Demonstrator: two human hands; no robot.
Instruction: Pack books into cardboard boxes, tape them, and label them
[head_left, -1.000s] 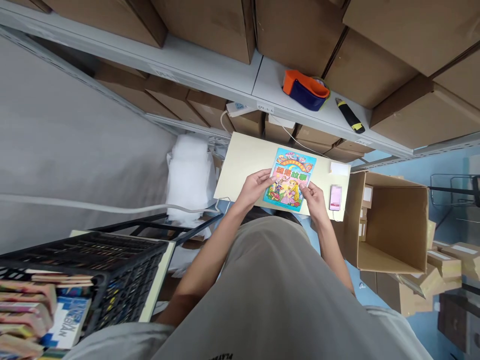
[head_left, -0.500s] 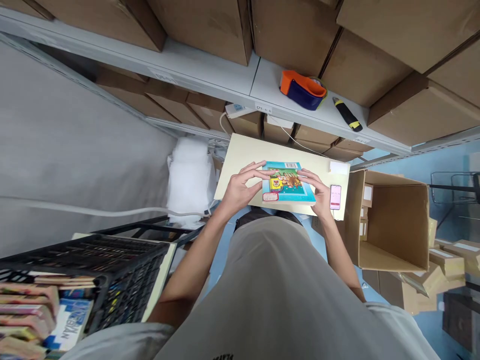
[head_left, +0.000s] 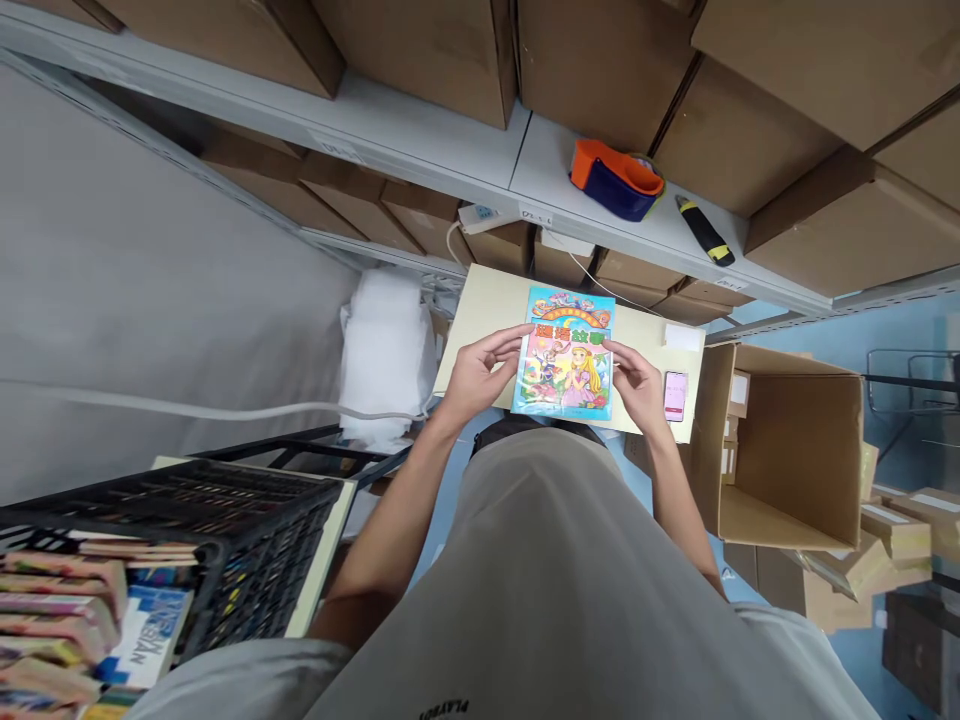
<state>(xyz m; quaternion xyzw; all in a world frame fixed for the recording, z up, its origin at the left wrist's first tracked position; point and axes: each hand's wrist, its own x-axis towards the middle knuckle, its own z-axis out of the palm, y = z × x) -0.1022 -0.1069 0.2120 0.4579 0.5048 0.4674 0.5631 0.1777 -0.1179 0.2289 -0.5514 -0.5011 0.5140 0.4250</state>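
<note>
A picture book (head_left: 568,362) with a light blue border is held above the table (head_left: 491,295), its front cover facing me. The cover shows a yellow-haired girl in a pink dress under large Chinese characters. My left hand (head_left: 481,378) is closed on the book's left edge, fingers lying along its side. On the opposite edge, my right hand (head_left: 639,388) grips with bent fingers; its thumb is partly hidden. A phone (head_left: 676,397) with a pink screen lies on the table to the right of my right hand.
Cartons line the shelf (head_left: 420,125) ahead, with an orange and blue tape dispenser (head_left: 616,180) and a utility knife (head_left: 705,230) at its edge. An open cardboard box (head_left: 795,450) stands right. At left are a black crate (head_left: 247,540), books (head_left: 60,610) and white packing material (head_left: 382,350).
The book has been turned over: its back cover with a barcode showed before, and the front cover shows now. Both hands have shifted to its side edges.
</note>
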